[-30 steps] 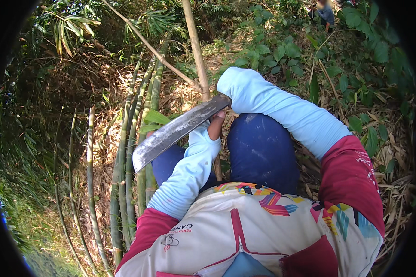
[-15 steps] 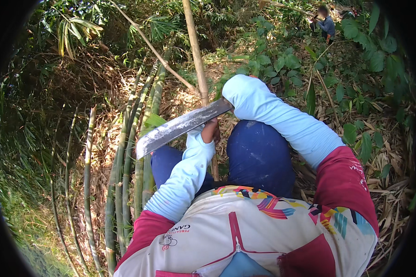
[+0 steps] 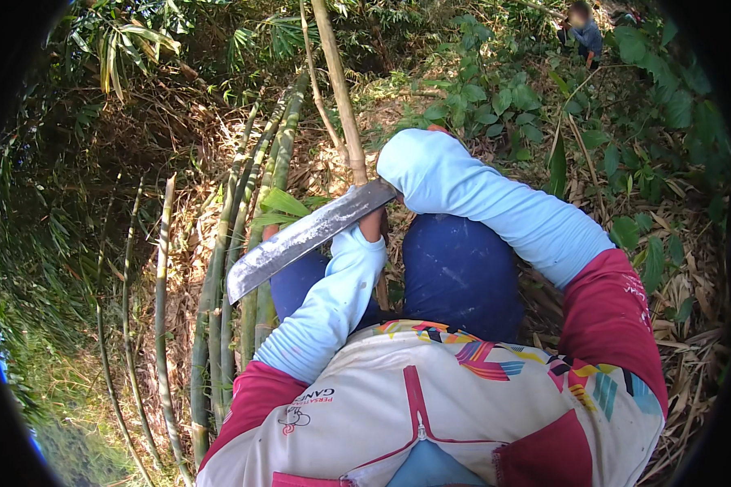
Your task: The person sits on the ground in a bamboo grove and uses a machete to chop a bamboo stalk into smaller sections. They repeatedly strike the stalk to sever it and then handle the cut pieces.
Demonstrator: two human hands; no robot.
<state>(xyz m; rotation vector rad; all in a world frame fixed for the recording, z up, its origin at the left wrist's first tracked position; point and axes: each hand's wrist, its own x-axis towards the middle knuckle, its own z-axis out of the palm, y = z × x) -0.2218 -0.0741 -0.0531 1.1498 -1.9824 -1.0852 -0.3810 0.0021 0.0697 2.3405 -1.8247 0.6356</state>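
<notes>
A machete (image 3: pixel 309 234) with a worn, whitish-grey blade slants across the front of me, its broad tip to the lower left. My right hand (image 3: pixel 399 196) is closed on its handle end, mostly hidden by the light blue sleeve. Just under the blade, my left hand (image 3: pixel 371 225) is wrapped round a tan bamboo pole (image 3: pixel 341 89), which stands upright between my knees. The blade and sleeve cover part of the left fingers. A thin side branch (image 3: pixel 318 89) rises from the pole near the blade.
Several green bamboo stems (image 3: pixel 223 268) stand close on my left, with cut stalks (image 3: pixel 162 300) farther left. Leafy plants (image 3: pixel 495 101) grow ahead to the right. Dry leaves (image 3: pixel 690 373) litter the ground. A person (image 3: pixel 585 36) is far off at the upper right.
The side branch has swung from a leftward slant to nearly upright beside the pole. The machete has shifted slightly left, and its tip sits a little lower. Both hands keep their grip.
</notes>
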